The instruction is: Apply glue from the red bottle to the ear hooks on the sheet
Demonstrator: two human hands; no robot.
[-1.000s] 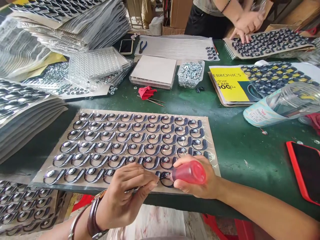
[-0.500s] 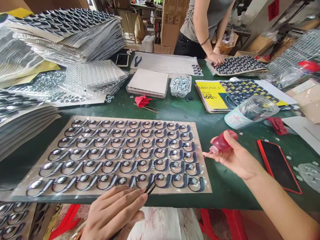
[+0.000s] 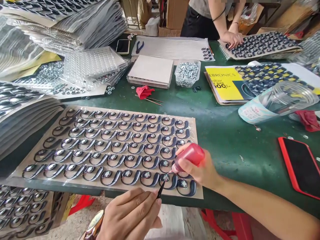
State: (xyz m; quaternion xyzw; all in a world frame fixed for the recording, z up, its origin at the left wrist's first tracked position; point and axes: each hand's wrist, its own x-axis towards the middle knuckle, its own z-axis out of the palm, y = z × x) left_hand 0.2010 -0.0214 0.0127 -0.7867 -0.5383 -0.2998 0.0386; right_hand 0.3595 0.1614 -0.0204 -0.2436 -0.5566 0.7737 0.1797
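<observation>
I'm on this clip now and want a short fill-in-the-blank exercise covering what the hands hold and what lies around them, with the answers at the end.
1. The black tweezers are in the left hand, while the right hand holds a red-tinted ____.
2. The sheet of curved black parts lies on a ____ tabletop.
3. The phone at the far right is framed in ____.
4. A blue-handled pair of ____ lies on the pale sheets at the back.

Missing words: bottle; green; red; pliers.
</observation>
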